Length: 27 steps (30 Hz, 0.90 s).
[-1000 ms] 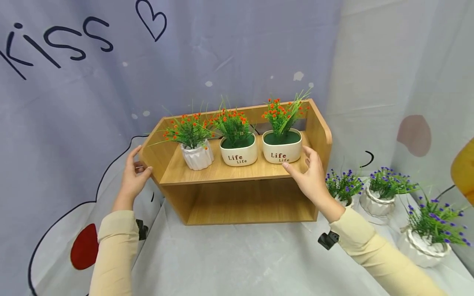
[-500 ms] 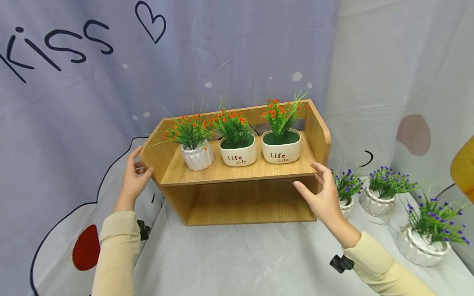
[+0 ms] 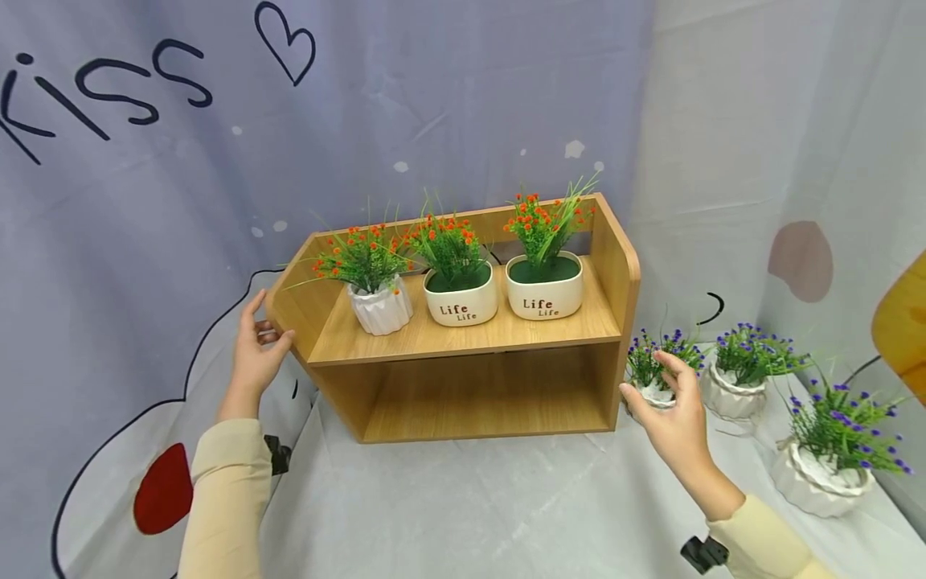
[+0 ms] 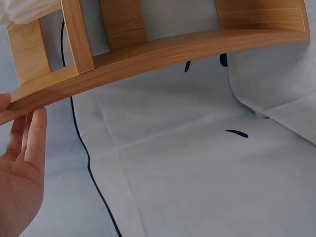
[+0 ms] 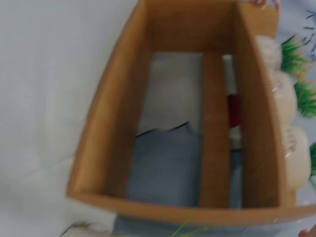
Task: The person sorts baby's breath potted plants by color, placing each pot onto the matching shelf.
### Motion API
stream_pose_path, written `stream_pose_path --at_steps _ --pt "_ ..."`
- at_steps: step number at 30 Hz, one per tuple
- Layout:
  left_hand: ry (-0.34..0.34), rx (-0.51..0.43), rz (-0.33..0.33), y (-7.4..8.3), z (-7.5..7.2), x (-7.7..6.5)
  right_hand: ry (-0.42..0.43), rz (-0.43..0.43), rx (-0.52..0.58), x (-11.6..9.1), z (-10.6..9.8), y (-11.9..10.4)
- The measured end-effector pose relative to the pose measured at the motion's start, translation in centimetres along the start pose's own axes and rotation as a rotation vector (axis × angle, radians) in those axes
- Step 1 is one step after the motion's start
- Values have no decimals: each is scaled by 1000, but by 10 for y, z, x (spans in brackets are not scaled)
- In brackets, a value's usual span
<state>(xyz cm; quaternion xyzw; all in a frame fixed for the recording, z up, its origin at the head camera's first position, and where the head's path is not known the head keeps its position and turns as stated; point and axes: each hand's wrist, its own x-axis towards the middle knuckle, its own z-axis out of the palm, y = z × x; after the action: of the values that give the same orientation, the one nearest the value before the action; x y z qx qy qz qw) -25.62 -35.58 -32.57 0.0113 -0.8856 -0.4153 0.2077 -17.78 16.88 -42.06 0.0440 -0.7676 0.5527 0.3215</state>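
A two-tier wooden shelf point(image 3: 599, 310) stands on a cloth-covered surface. My left hand point(image 3: 251, 360) grips its left side panel, thumb on one face and fingers on the other, as the left wrist view also shows. On the upper board sit a ribbed white pot point(image 3: 381, 311) and two oval pots marked "Life" point(image 3: 461, 306), all with orange-flowered plants. My right hand point(image 3: 678, 420), fingers spread and holding nothing, is at the shelf's right, before a purple-flowered potted plant point(image 3: 655, 392) that it partly covers. In the blurred right wrist view, only a fingertip point(image 5: 307, 233) shows.
Two more purple-flowered potted plants, a middle one point(image 3: 738, 390) and a nearer one point(image 3: 822, 480), stand at the right. A printed curtain point(image 3: 463, 96) hangs behind the shelf. White cloth point(image 3: 463, 507) covers the surface in front.
My right hand has left the right-hand "Life" pot and moved right and down, past the shelf's side panel towards the purple-flowered plants. The left hand stays on the shelf.
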Motion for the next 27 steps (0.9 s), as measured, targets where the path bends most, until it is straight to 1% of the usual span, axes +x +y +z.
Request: stream_pose_path --at_steps 6,12,19,22,27 --pt "19 -23 1 -3 2 -1 50 -21 -78 -6 -10 33" --pt "29 -30 -7 -4 3 -2 114 -7 -143 -11 -17 59" --pt "37 -71 -1 -7 7 -2 172 93 -174 -16 -21 87" --pt "42 -97 10 -9 8 -2 160 142 -192 -15 -21 101" --pt "64 -133 2 -13 11 -3 100 237 -269 -10 -20 124"
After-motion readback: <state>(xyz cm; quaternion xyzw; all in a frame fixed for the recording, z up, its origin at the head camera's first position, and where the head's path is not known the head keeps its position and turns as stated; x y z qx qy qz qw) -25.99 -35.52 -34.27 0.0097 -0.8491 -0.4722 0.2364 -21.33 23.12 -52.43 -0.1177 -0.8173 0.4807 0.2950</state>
